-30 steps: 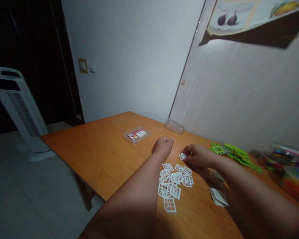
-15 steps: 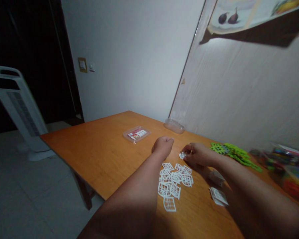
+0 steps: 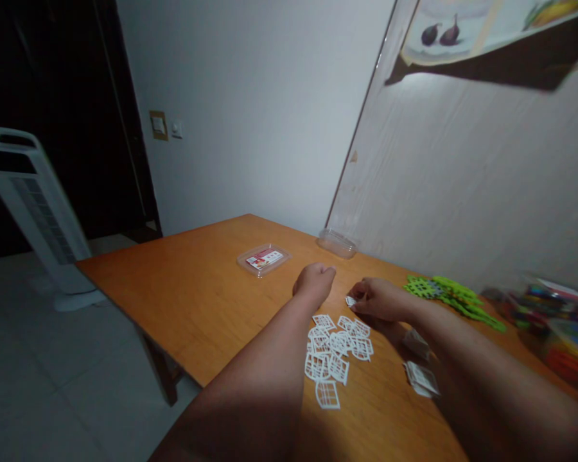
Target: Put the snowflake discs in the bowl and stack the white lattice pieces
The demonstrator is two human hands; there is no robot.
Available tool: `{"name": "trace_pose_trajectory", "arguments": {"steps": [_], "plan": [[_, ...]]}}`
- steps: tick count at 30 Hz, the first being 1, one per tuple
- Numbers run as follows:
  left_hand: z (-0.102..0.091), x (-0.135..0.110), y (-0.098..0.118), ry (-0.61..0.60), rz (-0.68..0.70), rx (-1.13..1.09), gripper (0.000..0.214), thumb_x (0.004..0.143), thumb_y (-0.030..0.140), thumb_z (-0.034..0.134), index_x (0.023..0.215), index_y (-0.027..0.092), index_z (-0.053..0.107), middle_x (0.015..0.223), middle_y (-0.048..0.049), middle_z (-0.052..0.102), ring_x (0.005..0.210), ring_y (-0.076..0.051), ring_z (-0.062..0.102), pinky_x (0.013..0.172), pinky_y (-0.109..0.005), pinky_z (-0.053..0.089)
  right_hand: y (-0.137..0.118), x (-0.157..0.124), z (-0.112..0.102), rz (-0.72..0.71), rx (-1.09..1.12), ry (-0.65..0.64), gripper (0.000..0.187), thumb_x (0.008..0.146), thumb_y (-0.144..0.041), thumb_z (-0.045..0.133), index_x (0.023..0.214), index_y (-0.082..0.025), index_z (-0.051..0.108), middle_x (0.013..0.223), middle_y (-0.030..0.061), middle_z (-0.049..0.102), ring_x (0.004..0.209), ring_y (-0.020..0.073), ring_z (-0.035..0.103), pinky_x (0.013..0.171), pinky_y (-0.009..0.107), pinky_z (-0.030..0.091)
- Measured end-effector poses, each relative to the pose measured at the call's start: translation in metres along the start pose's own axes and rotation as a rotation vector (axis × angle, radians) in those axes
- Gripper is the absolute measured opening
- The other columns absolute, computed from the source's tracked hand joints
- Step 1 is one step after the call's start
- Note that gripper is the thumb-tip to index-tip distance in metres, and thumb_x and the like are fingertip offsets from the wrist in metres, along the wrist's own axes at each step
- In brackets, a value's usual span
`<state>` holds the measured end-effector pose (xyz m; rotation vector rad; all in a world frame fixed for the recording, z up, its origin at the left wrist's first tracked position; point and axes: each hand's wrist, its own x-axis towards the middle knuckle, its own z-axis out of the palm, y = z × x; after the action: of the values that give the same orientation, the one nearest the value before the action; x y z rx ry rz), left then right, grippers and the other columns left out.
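Observation:
My left hand (image 3: pixel 315 282) is a closed fist above the table, thumb on top; its curled fingers face away, so anything inside stays hidden. To its right, my right hand (image 3: pixel 376 299) pinches a small white lattice piece (image 3: pixel 350 301) between thumb and fingers, close to the tabletop. Just nearer than both hands lies a loose spread of white plastic window-shaped lattice pieces (image 3: pixel 340 343), some with a curved edge, many overlapping. Beneath my right forearm are a stack of flat white pieces (image 3: pixel 421 378) and another small pale stack (image 3: pixel 416 345), partly in shadow.
The wooden table (image 3: pixel 183 289) meets the wall at the back. On it lie a clear plastic lid (image 3: pixel 264 259) with a label, a clear container (image 3: pixel 336 244), green plastic pieces (image 3: pixel 446 296) and a tub of coloured items (image 3: pixel 571 353). A white tower appliance (image 3: pixel 38 212) stands left.
My right hand has shifted very slightly, and the white piece in its fingers is turned a little, showing less of its lattice. My left hand stays a fist in nearly the same place.

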<state>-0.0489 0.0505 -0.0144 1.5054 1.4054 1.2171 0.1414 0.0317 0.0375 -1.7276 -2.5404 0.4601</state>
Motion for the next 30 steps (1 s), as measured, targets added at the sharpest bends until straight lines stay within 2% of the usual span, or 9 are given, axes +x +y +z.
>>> {"name": "trace_pose_trajectory", "arguments": {"steps": [6,9,14,17,21,26,30], "plan": [[0.0,0.0,-0.001,0.003,0.03,0.019,0.038,0.086,0.053,0.05,0.067,0.02,0.056,0.058,0.0003,0.057,0.056,-0.015,0.053,0.054,-0.025,0.038,-0.002,-0.003,-0.001,-0.009,0.011,0.027,0.03,0.073,-0.035,0.067,0.097,-0.019,0.074,0.09,0.0063,0.074,0.076,0.0186,0.064,0.063,0.025,0.045],[0.0,0.0,0.001,0.005,0.037,0.037,0.038,0.086,0.052,0.05,0.066,0.02,0.056,0.058,0.0,0.057,0.056,-0.015,0.053,0.054,-0.025,0.037,-0.01,-0.012,-0.003,-0.029,0.006,0.067,0.024,0.072,-0.031,0.066,0.092,-0.019,0.072,0.089,0.0058,0.072,0.074,0.017,0.061,0.063,0.024,0.043],[-0.001,-0.001,0.003,0.009,0.01,0.022,0.038,0.085,0.052,0.052,0.066,0.02,0.056,0.057,-0.0001,0.057,0.057,-0.015,0.053,0.054,-0.024,0.037,-0.028,-0.036,-0.004,-0.101,0.096,-0.09,0.008,0.072,-0.025,0.062,0.078,-0.02,0.062,0.072,-0.0001,0.064,0.064,0.0128,0.052,0.058,0.023,0.039],[0.0,-0.001,0.003,0.007,0.002,0.008,0.037,0.085,0.052,0.052,0.065,0.02,0.056,0.057,-0.0001,0.056,0.057,-0.015,0.053,0.054,-0.024,0.038,-0.034,-0.046,-0.004,-0.108,0.145,-0.174,0.014,0.07,-0.026,0.066,0.079,-0.02,0.057,0.071,-0.0014,0.061,0.064,0.0128,0.051,0.057,0.022,0.038],[0.0,0.0,0.001,0.011,0.0,0.006,0.038,0.084,0.052,0.053,0.065,0.02,0.055,0.056,0.0003,0.055,0.057,-0.015,0.053,0.054,-0.024,0.038,-0.036,-0.051,-0.002,-0.067,0.15,-0.187,0.019,0.068,-0.028,0.069,0.08,-0.021,0.056,0.073,-0.001,0.061,0.065,0.0134,0.051,0.058,0.022,0.038],[0.0,0.0,0.0,-0.002,0.026,0.013,0.039,0.085,0.053,0.051,0.065,0.02,0.054,0.058,0.0001,0.056,0.057,-0.015,0.053,0.053,-0.025,0.038,-0.038,-0.051,0.001,0.045,0.26,-0.213,0.023,0.067,-0.031,0.072,0.08,-0.021,0.056,0.069,-0.0008,0.061,0.061,0.0134,0.051,0.055,0.023,0.039],[0.001,0.001,-0.001,-0.013,0.032,-0.011,0.038,0.085,0.053,0.052,0.065,0.02,0.054,0.058,0.0,0.057,0.056,-0.014,0.053,0.053,-0.025,0.039,-0.036,-0.05,0.005,0.028,0.346,-0.215,0.021,0.07,-0.032,0.069,0.076,-0.021,0.052,0.064,-0.0018,0.057,0.059,0.0123,0.049,0.053,0.022,0.039]]}}
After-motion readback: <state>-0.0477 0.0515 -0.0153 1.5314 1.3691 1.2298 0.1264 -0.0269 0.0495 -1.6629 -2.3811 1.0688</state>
